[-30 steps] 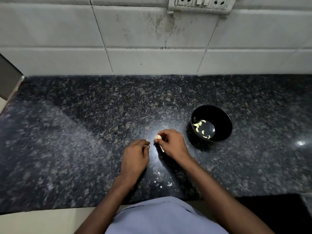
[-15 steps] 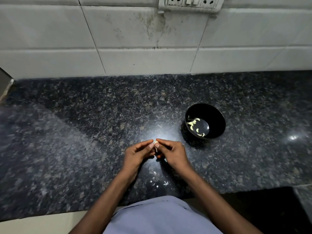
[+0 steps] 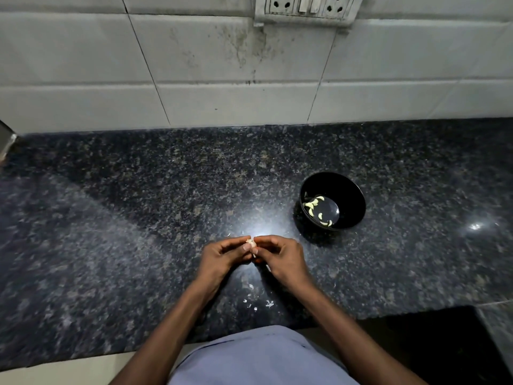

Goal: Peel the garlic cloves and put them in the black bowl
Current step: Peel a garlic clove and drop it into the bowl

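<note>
A small pale garlic clove is pinched between the fingertips of both hands, just above the dark granite counter. My left hand pinches it from the left, my right hand from the right, and most of the clove is hidden by fingers. A strip of skin hangs below it. The black bowl stands on the counter to the right and a little farther back, with several peeled cloves lying in its bottom.
Bits of white garlic skin lie on the counter between my forearms, near the front edge. A tiled wall with a socket plate rises behind the counter. A grey object shows at the far left edge.
My left hand has moved right and joined my right hand at the clove; a second ago it was apart from it. Both hands now pinch the clove together.
</note>
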